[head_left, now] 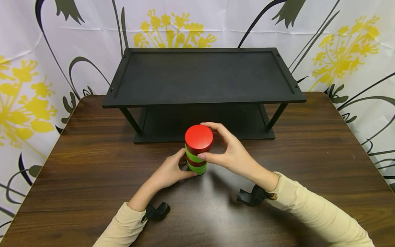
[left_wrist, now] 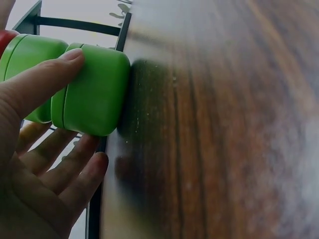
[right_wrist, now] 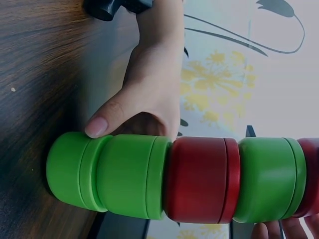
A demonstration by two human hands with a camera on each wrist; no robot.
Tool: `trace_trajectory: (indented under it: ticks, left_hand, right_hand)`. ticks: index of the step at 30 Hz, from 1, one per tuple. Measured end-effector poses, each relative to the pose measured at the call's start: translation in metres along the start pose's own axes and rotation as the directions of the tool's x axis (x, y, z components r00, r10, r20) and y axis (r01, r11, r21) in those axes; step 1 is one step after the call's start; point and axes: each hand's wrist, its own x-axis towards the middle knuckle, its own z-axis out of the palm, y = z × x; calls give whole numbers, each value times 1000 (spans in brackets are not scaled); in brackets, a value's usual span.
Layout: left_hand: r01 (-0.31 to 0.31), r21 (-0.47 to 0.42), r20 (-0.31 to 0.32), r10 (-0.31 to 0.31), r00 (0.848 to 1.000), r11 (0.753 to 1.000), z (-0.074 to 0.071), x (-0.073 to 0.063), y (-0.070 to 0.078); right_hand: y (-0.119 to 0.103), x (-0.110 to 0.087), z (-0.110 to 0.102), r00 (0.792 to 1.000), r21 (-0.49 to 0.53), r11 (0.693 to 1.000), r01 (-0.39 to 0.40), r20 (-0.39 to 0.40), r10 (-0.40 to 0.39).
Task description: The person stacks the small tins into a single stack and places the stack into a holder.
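Observation:
Several small round lidded jars stand in an upright stack on the table. From the bottom, the right wrist view shows a green jar (right_wrist: 65, 172), another green jar (right_wrist: 127, 177), a dark red jar (right_wrist: 197, 179), a green jar (right_wrist: 264, 179) and part of a red one. In the head view the top red jar (head_left: 199, 137) has a bright, flat lid. My left hand (head_left: 169, 171) holds the stack low down, its thumb against the bottom jars and fingers around the far side. With thumb in front and fingers behind, my right hand (head_left: 236, 154) grips the stack near its top.
A black two-level shelf (head_left: 200, 75) stands just behind the stack, its lower board (head_left: 172, 123) close to the jars. Brown wooden table (head_left: 92, 164) surrounds it. A white curtain with yellow flowers (head_left: 176, 29) hangs behind. Black wrist cameras (head_left: 253, 196) sit under both forearms.

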Motion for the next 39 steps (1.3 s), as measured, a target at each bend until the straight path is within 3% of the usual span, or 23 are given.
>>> trace_trajectory:
  ticks: [27, 39]
  left_hand:
    - [-6, -27, 18, 7, 1000, 1000, 0, 0, 3]
    - [26, -31, 18, -26, 1000, 999, -1, -1, 7]
  right_hand:
    - [2, -2, -5, 1000, 44, 999, -1, -15, 1]
    - [-1, -2, -9, 1000, 36, 999, 13, -8, -13]
